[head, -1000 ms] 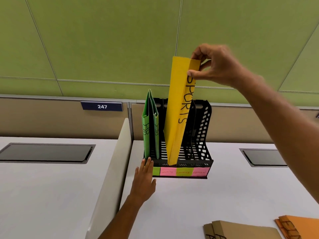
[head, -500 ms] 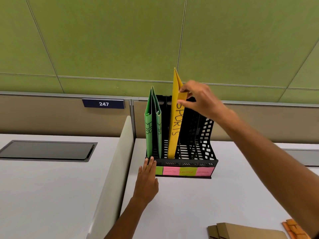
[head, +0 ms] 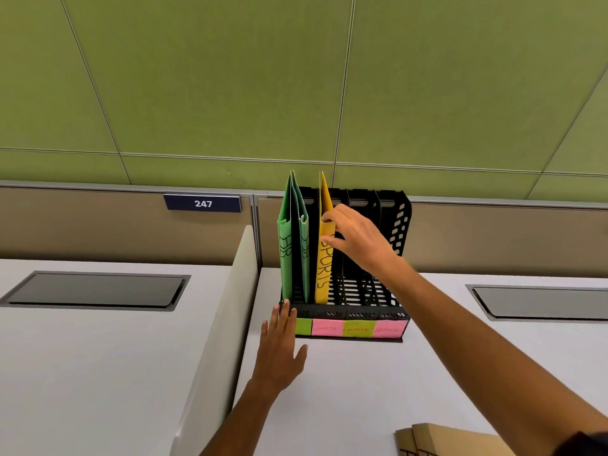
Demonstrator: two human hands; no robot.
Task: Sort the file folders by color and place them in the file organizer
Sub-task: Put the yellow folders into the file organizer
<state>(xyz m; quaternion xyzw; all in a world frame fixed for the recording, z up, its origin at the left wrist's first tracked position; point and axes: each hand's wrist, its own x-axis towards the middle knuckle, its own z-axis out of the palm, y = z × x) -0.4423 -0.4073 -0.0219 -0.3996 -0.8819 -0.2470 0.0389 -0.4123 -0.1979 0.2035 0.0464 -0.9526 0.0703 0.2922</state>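
Observation:
A black file organizer (head: 394,225) stands on the white desk (head: 362,383) against the partition. Two green folders (head: 289,255) stand upright in its leftmost slot. A yellow folder marked SPORTS (head: 324,274) stands in the second slot. My right hand (head: 355,238) pinches the yellow folder's front edge near the top. My left hand (head: 279,347) lies flat with straight fingers, its fingertips touching the organizer's front left corner. Coloured sticky labels (head: 355,329) run along the organizer's front. The two right slots hold nothing that I can see.
Brown folders (head: 441,441) lie at the desk's near edge, bottom right. A low divider panel (head: 227,320) separates this desk from the one at left. Dark recessed hatches sit in the left desk (head: 95,289) and at the far right (head: 539,302).
My right hand has lowered the yellow folder from high above the organizer down into the second slot, where it now stands upright. My left hand stayed at the organizer's front corner.

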